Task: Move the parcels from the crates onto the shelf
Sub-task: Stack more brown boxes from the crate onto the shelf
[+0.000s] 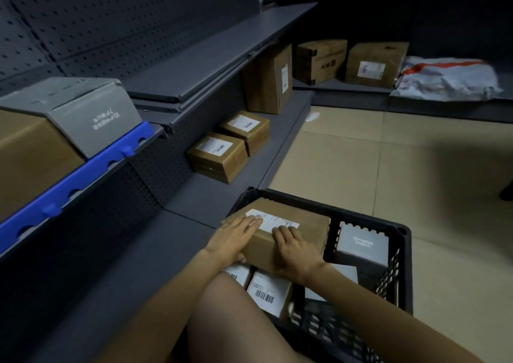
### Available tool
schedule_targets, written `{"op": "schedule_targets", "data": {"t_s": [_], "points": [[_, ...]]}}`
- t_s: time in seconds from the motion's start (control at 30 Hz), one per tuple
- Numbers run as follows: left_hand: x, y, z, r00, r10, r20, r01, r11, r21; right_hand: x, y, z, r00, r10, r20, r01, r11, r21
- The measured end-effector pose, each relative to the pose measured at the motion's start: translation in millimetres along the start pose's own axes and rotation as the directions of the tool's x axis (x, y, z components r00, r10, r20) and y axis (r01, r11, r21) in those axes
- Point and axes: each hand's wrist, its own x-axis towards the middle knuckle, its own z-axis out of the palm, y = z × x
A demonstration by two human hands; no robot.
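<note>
Over the black crate [399, 268] on the floor, I have both hands on a brown cardboard parcel [288, 232]. It sits tilted at the crate's far-left corner, raised above the parcels underneath. My left hand [236, 237] lies along the parcel's left side, fingers [249, 222] stretched flat across the top and reaching onto the white label [274, 222], while the thumb tucks under the near bottom edge. My right hand [294, 254] wraps the near right corner, fingers curled over the top edge, so I am grasping the parcel from both sides.

Inside the crate, right of the held parcel, a grey box [361, 247] stands against the far wall. Beneath my hands lie two white-labelled parcels, one with a barcode [268, 293] facing up and another [236, 275] just left of it, partly hidden by my forearm.

Left of the crate runs the dark metal shelf [194, 201]. On its bottom board, beyond the crate, two small brown boxes [219, 157] sit touching one another, and a taller brown carton [269, 82] stands further back. Higher up and left of the crate, a grey box [94, 112] rests on a blue tray [83, 179] beside a large brown carton [27, 157].
</note>
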Motion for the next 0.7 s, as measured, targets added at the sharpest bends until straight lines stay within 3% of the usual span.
{"op": "schedule_targets", "data": {"t_s": [0.23, 0.37, 0.7], "points": [[10.3, -0.4, 16.6, 1.000, -0.011, 0.013, 0.011, 0.999, 0.034, 1.7, -10.8, 24.7, 0.995, 0.016, -0.100, -0.030, 0.989, -0.142], [12.0, -1.6, 20.1, 1.000, -0.017, -0.003, 0.017, 1.000, 0.001, 1.4, -12.9, 25.0, 0.992, 0.028, -0.125, -0.044, 0.991, -0.126], [-0.2, -18.5, -8.7, 0.973, 0.015, -0.230, -0.002, 0.998, 0.058, -10.6, -0.9, -21.6, 0.975, 0.023, -0.223, -0.034, 0.998, -0.044]]}}
